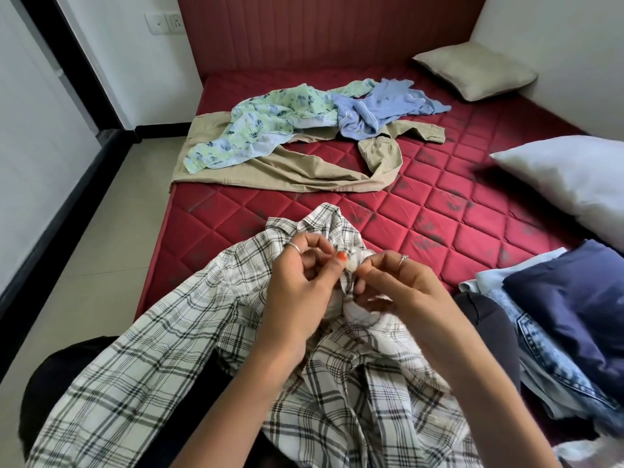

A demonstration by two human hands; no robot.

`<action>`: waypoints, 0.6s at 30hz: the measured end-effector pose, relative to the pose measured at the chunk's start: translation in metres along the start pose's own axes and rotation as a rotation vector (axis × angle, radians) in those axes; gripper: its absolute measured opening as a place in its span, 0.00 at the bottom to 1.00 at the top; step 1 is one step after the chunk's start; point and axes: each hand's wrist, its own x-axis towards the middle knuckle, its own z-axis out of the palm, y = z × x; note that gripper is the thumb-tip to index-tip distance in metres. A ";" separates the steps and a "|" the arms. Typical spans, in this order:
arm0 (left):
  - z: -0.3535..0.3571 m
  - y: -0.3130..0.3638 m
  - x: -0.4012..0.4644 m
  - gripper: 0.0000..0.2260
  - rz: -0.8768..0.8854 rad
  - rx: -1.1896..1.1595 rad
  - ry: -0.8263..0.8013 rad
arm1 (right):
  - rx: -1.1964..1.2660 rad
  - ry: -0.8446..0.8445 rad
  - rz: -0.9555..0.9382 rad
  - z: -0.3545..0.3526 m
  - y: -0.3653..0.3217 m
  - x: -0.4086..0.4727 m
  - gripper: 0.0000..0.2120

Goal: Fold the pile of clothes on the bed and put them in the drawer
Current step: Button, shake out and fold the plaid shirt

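A white and black plaid shirt (175, 336) lies across my lap and the near edge of the red quilted bed (439, 197). My left hand (300, 282) and my right hand (395, 285) both pinch the shirt's front just below the collar, fingers curled close together. Farther up the bed lies a loose pile: a green floral garment (256, 126), a light blue garment (378, 109) and beige trousers (304, 170). At the right sits a stack of folded clothes with a navy piece (574, 298) on top and denim (547, 359) beneath.
A white pillow (574, 177) lies at the right edge, a beige pillow (476, 72) at the far corner by the red headboard. Tiled floor (101, 248) runs along the bed's left side beside a white wall with a black skirting.
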 end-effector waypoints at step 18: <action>0.011 0.010 0.087 0.05 -0.022 0.083 -0.023 | -0.300 -0.053 -0.070 -0.060 0.012 -0.012 0.17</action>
